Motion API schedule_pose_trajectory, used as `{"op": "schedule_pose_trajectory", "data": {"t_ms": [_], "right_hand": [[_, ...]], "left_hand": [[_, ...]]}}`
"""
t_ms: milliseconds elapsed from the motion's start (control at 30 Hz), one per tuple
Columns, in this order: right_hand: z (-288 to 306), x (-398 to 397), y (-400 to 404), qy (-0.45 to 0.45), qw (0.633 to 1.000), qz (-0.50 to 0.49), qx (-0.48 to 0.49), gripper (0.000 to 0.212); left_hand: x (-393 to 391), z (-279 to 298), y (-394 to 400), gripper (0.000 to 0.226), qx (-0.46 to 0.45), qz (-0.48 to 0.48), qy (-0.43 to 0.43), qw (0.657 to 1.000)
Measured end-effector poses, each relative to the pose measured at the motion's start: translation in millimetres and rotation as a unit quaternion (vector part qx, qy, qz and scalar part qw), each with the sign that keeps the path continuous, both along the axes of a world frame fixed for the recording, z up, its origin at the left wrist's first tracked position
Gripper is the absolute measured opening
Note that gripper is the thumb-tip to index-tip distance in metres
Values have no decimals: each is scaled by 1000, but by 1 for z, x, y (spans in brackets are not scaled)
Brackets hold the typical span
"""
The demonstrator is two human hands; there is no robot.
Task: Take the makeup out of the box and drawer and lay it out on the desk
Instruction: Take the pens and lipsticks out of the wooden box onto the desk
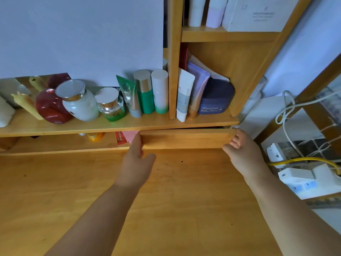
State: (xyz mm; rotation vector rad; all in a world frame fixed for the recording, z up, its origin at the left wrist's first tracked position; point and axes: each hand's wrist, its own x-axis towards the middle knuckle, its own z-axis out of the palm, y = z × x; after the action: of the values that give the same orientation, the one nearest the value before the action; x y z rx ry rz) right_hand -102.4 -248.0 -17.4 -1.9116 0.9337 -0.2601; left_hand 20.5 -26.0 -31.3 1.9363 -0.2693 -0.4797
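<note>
A wooden drawer sits under the shelf at the back of the desk. Its front stands out only slightly, and its inside is hidden. My left hand grips the drawer front's left end, fingers curled round the edge. My right hand grips its right end. On the shelf above stand makeup items: a pale green jar, a small green jar, a green tube, a green bottle, a white-green bottle, a white tube, a purple tube and a navy tub.
A red ornament and a mirror stand at the shelf's left. An orange item and a red packet lie in the open slot left of the drawer. White power strips, cables and a yellow cord crowd the right edge.
</note>
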Motion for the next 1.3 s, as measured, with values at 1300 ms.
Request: {"op": "schedule_pose_trajectory", "data": {"t_ms": [1300], "right_hand": [[37, 41, 97, 4, 982, 9, 191, 47]], "left_hand": [[-46, -22, 57, 58, 97, -82, -236, 963]]}}
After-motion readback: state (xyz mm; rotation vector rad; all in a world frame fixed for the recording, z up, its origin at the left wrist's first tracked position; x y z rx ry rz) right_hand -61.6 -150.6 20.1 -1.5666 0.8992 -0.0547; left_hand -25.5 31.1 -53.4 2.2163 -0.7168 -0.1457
